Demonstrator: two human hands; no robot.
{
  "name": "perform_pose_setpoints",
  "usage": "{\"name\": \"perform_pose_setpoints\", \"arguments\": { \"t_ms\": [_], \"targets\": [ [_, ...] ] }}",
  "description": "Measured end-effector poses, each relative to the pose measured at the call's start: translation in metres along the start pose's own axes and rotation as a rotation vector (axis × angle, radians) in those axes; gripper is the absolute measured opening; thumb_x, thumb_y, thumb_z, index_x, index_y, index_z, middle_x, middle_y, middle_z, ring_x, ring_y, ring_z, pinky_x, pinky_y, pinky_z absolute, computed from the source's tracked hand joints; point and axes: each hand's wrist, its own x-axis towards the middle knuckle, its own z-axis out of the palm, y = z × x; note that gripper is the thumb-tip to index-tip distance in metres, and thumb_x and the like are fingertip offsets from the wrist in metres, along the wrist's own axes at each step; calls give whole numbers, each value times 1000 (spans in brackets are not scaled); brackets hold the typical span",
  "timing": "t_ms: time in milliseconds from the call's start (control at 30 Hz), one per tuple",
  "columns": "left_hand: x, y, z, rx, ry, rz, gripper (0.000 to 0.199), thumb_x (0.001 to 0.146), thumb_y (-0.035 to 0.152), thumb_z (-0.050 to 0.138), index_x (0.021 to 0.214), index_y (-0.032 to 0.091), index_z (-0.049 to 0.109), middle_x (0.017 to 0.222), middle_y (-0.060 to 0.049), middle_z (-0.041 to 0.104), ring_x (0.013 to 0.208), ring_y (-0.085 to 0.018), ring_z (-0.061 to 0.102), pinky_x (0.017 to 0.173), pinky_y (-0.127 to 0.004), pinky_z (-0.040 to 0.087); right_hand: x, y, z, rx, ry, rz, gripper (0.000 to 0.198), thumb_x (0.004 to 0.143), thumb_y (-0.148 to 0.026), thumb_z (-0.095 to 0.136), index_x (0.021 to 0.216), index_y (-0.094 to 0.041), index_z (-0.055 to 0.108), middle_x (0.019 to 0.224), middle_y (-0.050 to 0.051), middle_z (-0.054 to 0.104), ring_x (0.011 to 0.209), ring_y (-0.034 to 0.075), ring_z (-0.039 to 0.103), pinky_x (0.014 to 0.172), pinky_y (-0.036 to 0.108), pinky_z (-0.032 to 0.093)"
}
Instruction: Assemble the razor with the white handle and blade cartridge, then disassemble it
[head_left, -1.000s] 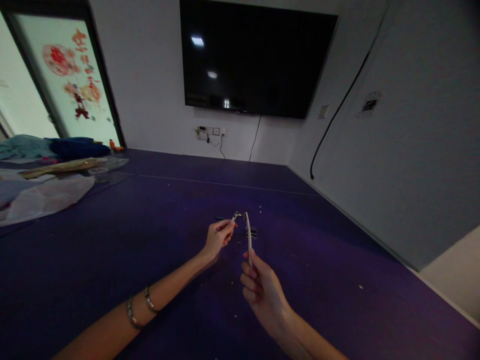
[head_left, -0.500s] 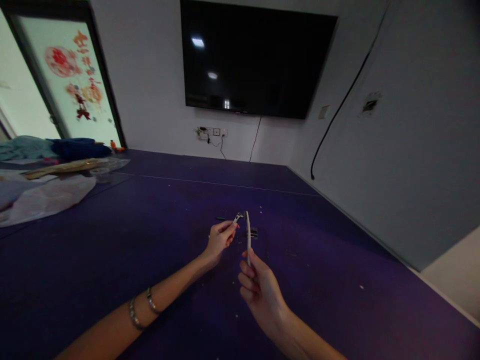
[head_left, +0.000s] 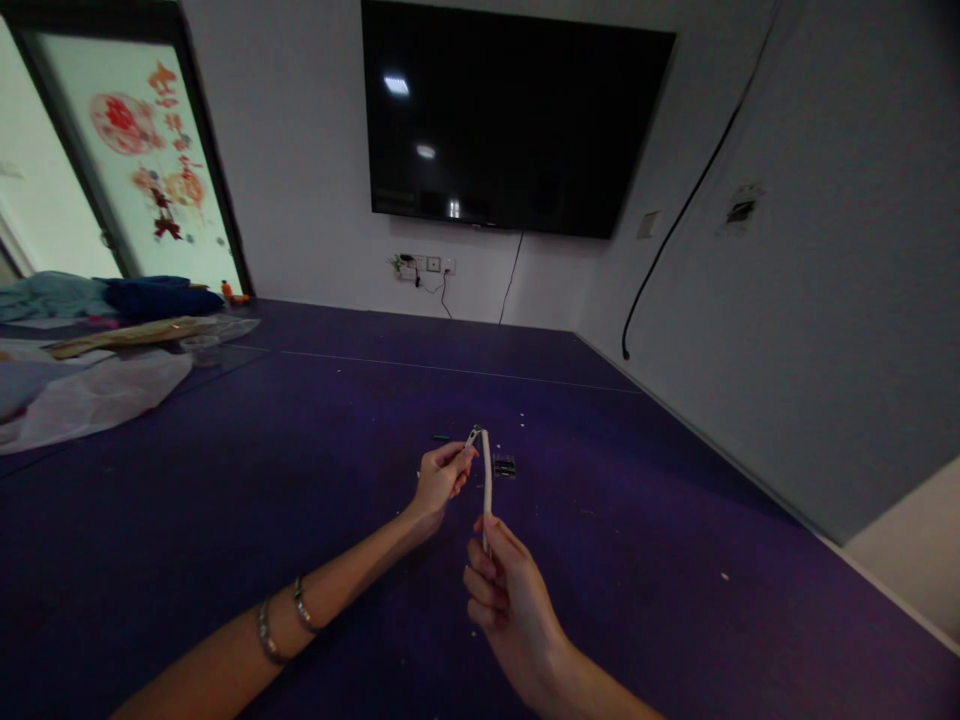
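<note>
My left hand [head_left: 439, 478] pinches a small whitish, metallic-looking piece [head_left: 472, 437] with a dark slot; its exact kind is too small to make out. In my right hand [head_left: 511, 595], closed around the lower end, a white toothbrush [head_left: 487, 480] stands nearly upright. Its head is at the tip of the small piece, seemingly touching it, and the bristles are hidden now. Just right of the brush, a small dark piece with clear parts [head_left: 505, 467] lies on the purple surface [head_left: 637, 560]. Behind my left fingers is a thin dark-green stick [head_left: 440, 437].
White specks dot the surface. Plastic bags [head_left: 97, 400] and folded cloths [head_left: 161, 297] lie at the far left. A television [head_left: 517, 120] hangs on the wall above several sockets [head_left: 433, 264]. A black cable [head_left: 686, 205] dangles along the right wall.
My right hand has moved slightly left and down, bringing the toothbrush head against the small piece and turning its bristles out of sight. My left hand stays almost still.
</note>
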Motion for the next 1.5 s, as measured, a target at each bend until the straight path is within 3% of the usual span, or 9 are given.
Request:
{"name": "perform_pose_setpoints", "arguments": {
  "t_ms": [167, 367, 533, 667, 800, 933, 1167, 1500],
  "targets": [
    [0, -2, 0, 3, -13, -9, 35, 64, 46, 64, 72, 13, 60, 47, 7, 39, 35, -2, 29, 32, -16, 17, 4, 1, 1, 17, -2, -43, 37, 62, -43, 69, 78, -21, 44, 47, -12, 31, 36, 1, 14, 37, 18, 2],
    [1, 1, -2, -24, 1, -41, 32, 64, 42, 64, 74, 13, 60, 49, 7, 40, 35, -2, 28, 32, -17, 16, -5, 5, 8, -38, -35, 62, 38, 63, -47, 68, 78, -21, 44, 46, -12, 31, 35, 1, 13, 36, 18, 3],
    [1, 4, -3, 15, -129, -82, 36, 69, 45, 61, 86, 13, 59, 51, 7, 42, 35, -2, 31, 32, -16, 19, 4, -33, 12, -62, -106, -120, 28, 72, -44, 61, 79, -20, 48, 45, -12, 29, 35, 2, 11, 35, 18, 5],
    [3, -2, -3, 41, -154, -108, 41, 66, 40, 66, 96, 17, 48, 52, 9, 47, 34, -3, 35, 32, -14, 22, 21, -70, 1, -131, -165, -237, 28, 77, -46, 56, 73, -19, 48, 45, -11, 29, 35, 2, 13, 34, 18, 7],
    [5, -7, -6, 57, -182, -82, 32, 68, 40, 65, 81, 17, 46, 54, 5, 55, 35, -5, 40, 33, -16, 26, 37, -101, -22, -318, -160, -329, 31, 77, -47, 56, 67, -18, 50, 44, -9, 30, 35, 3, 17, 35, 19, 9],
    [7, -3, -6, 56, -162, -28, 28, 71, 39, 63, 77, 15, 51, 60, -1, 61, 43, -8, 50, 45, -21, 38, 46, -130, -47, -688, -132, -409, 30, 79, -44, 55, 66, -16, 53, 46, -7, 33, 37, 3, 23, 37, 20, 10],
    [4, 0, -3, 108, -99, -2, 30, 74, 38, 59, 87, 12, 61, 71, -4, 63, 56, -10, 52, 50, -21, 35, 54, -161, -80, -1212, -110, -409, 34, 79, -44, 53, 64, -15, 57, 46, -6, 34, 40, 5, 28, 41, 21, 16],
    [-5, 1, 4, 18, -119, -43, 26, 75, 35, 60, 83, 10, 63, 68, -3, 58, 54, -7, 45, 50, -21, 30, 69, -149, -98, -1293, -237, -280, 38, 79, -49, 51, 62, -15, 54, 48, -5, 36, 42, 6, 30, 42, 22, 20]
  ]
}}
